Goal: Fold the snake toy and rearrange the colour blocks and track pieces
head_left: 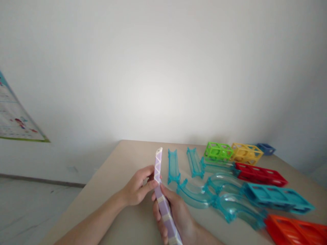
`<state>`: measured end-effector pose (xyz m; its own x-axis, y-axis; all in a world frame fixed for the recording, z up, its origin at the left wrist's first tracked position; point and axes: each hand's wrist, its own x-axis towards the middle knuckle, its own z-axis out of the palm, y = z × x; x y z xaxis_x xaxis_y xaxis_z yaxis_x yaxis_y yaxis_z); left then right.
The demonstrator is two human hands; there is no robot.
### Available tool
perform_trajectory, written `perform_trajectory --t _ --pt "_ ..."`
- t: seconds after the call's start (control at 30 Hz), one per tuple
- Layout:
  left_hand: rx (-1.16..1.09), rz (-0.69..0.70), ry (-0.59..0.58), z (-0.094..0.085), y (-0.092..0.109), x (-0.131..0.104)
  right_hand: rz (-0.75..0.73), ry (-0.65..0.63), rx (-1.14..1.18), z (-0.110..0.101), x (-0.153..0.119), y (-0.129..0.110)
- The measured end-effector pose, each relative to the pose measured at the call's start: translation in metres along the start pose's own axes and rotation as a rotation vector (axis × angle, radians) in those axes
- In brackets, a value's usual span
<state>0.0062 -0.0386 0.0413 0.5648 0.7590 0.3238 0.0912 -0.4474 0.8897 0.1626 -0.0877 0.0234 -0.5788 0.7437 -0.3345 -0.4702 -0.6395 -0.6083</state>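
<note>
Both hands hold a long purple-and-white snake twist puzzle (163, 204) made of wedge segments, out over the near part of the table. My left hand (140, 185) pinches it partway up, thumb and fingers closed around its sides. Just below, my right hand (177, 212) wraps around the lower stretch, with the thumb along its side. The upper end of the puzzle points up and away from me, showing a zigzag of white lines. Its lower end runs out of the bottom of the picture.
Right of my hands lie straight translucent blue track pieces (173, 165) and curved track pieces (196, 195). Open-framed blocks stand beyond: green (218, 151), yellow (245, 153), dark blue (266, 149), red (260, 174), teal (278, 197) and orange (297, 229). A white wall (158, 85) rises behind the table (112, 170).
</note>
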Motion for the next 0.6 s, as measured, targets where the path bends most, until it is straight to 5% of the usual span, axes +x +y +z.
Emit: perform_trajectory --t 0.23,0.47,0.6 --pt "0.350 0.175 -0.026 -0.006 0.005 0.002 0.081 -0.082 0.061 -0.011 0.000 -0.005" --pt "0.292 0.167 -0.041 -0.005 0.012 0.000 0.094 -0.156 0.040 -0.012 0.000 -0.002" --pt "0.180 0.052 0.079 0.000 0.008 -0.001 0.026 -0.063 -0.022 -0.008 0.004 0.007"
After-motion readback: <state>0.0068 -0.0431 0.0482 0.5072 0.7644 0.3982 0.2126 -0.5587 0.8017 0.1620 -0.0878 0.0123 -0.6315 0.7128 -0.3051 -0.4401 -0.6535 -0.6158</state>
